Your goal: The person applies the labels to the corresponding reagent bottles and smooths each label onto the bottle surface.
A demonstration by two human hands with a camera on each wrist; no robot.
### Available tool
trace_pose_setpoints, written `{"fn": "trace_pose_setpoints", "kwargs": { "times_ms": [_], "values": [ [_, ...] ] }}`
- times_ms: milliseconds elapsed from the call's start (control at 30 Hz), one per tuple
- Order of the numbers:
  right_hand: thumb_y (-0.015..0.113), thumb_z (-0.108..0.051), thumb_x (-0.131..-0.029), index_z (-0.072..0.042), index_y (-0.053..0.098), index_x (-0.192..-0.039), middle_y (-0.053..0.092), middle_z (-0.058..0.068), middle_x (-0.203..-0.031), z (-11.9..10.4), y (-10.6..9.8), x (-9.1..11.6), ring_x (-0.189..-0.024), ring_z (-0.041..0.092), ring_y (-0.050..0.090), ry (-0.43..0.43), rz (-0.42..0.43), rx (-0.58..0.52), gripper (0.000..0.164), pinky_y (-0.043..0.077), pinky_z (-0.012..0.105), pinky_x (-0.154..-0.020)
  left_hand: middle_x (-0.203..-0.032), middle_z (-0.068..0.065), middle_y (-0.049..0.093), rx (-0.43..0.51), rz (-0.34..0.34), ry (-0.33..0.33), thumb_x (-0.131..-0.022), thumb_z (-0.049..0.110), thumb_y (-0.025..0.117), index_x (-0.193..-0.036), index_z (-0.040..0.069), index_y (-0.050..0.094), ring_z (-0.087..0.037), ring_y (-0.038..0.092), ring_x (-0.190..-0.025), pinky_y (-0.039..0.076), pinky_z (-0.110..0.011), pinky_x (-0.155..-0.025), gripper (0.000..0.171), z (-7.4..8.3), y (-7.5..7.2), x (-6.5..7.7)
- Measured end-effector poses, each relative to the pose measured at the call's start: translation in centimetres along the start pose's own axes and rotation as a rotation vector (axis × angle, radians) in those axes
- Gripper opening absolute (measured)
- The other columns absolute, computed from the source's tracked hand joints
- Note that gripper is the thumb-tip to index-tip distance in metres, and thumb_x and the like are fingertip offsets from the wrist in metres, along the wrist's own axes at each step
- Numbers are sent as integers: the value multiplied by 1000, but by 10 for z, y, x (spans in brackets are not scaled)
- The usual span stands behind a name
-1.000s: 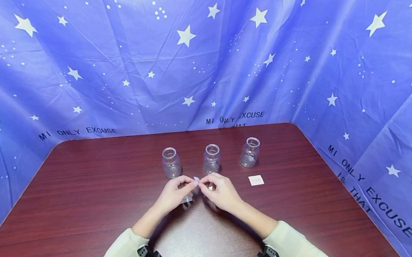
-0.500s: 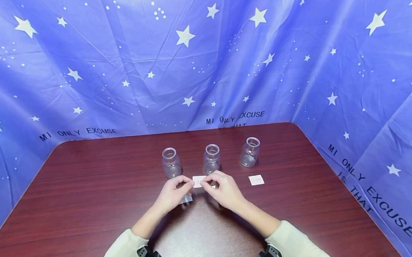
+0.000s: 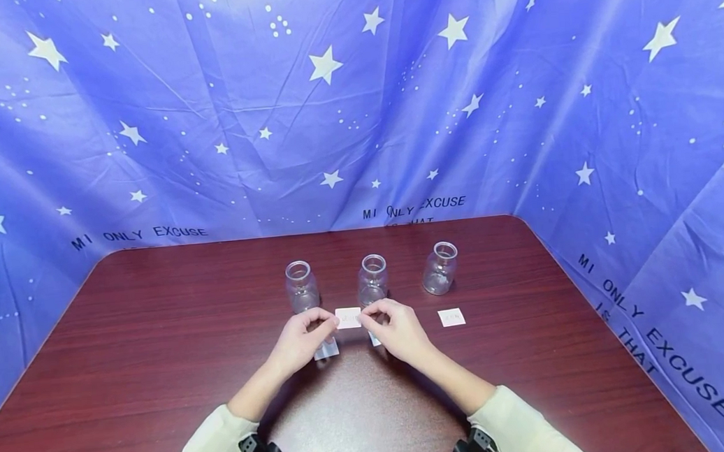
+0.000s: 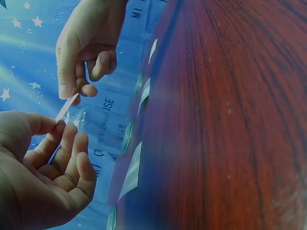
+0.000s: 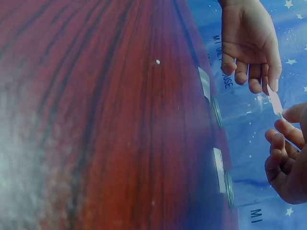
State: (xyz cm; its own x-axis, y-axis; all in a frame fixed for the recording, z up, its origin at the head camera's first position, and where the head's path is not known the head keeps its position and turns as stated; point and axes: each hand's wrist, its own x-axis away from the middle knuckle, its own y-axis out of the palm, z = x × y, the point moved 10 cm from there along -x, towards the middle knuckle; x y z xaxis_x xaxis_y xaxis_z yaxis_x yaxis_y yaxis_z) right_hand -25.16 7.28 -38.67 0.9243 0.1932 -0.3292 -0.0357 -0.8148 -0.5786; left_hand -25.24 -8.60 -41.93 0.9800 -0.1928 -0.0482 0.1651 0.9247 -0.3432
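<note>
Between the hands, above the table, hangs a small white paper label [image 3: 348, 318] with faint writing on its face. My left hand [image 3: 299, 341] pinches its left edge between thumb and forefinger. The right hand [image 3: 401, 332] pinches the opposite edge; in the left wrist view the label [image 4: 67, 107] appears nearly edge-on. Under the left hand lies a glossy pale slip [image 3: 326, 349]. Another slip [image 3: 375, 338] is partly hidden by the right hand. Farther right a white label [image 3: 451, 317] with writing lies flat on the table.
Three uncapped glass jars stand in a row behind the hands: a left jar [image 3: 302, 286], a middle jar [image 3: 373, 281] and a right jar [image 3: 440, 268]. They rest on a dark red wood-grain table [image 3: 154, 324]. A blue star-patterned cloth [image 3: 234, 109] hangs around its back and sides.
The label between the fingertips has turned from nearly edge-on to face-up, showing its writing. The hands have drawn slightly apart, uncovering more of the slips. The jars have not moved.
</note>
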Motion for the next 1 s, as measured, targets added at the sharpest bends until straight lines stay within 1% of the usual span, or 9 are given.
{"fn": "trace_pose_setpoints", "kwargs": {
  "times_ms": [133,200,267,367,500,633,867,1000],
  "values": [
    [70,-18,-82,-11,69,-82,59,-4,-68,0,5,-2,-55,3,44,28,-25,-28,7,37,16,-51,-78,-17,67,-9,-6,0,-89,18,61,-91,3,66,-16,63,-69,48,-21,-62,15,0,-3,0],
    [70,-17,-82,-11,68,-82,58,-4,-67,-3,7,-3,-55,4,43,23,-34,-31,6,37,16,-50,-81,-19,67,-12,-18,-2,-88,18,63,-91,4,66,-18,64,-72,49,-21,-64,15,0,-5,0],
    [70,-17,-82,-12,68,-81,59,-4,-66,-6,8,-5,-55,3,44,17,-40,-28,5,38,16,-51,-82,-19,68,-19,-26,2,-87,19,65,-91,4,66,-17,64,-73,49,-20,-64,15,-1,-8,0],
    [70,-17,-82,-13,68,-81,59,-4,-66,-10,10,-7,-55,3,44,2,-49,-19,4,38,17,-51,-80,-14,68,-50,-28,27,-84,20,69,-89,5,67,-10,61,-70,47,-19,-63,15,0,-13,-1],
    [69,-16,-83,-13,68,-81,60,-4,-68,-13,14,-10,-56,3,45,-18,-62,-7,4,40,17,-51,-77,-6,68,-109,1,67,-82,18,71,-87,7,69,-3,57,-66,47,-18,-63,12,3,-22,-1],
    [68,-17,-84,-13,68,-82,61,-3,-71,-18,20,-13,-59,3,47,-47,-82,10,5,41,17,-53,-75,-2,67,-175,34,85,-82,18,71,-85,9,69,-2,56,-66,47,-19,-63,10,4,-31,0],
    [67,-17,-85,-11,68,-82,64,-1,-74,-28,31,-20,-63,3,49,-99,-94,29,7,43,16,-58,-72,2,66,-268,82,68,-80,21,72,-82,12,69,-5,53,-63,44,-19,-60,10,-2,-44,-2],
    [66,-18,-85,-11,68,-82,64,-1,-75,-30,38,-24,-65,4,51,-108,-106,38,8,43,16,-60,-68,2,64,-287,105,42,-80,21,73,-80,11,70,-6,52,-62,43,-20,-59,11,-6,-52,-3]
  ]
}}
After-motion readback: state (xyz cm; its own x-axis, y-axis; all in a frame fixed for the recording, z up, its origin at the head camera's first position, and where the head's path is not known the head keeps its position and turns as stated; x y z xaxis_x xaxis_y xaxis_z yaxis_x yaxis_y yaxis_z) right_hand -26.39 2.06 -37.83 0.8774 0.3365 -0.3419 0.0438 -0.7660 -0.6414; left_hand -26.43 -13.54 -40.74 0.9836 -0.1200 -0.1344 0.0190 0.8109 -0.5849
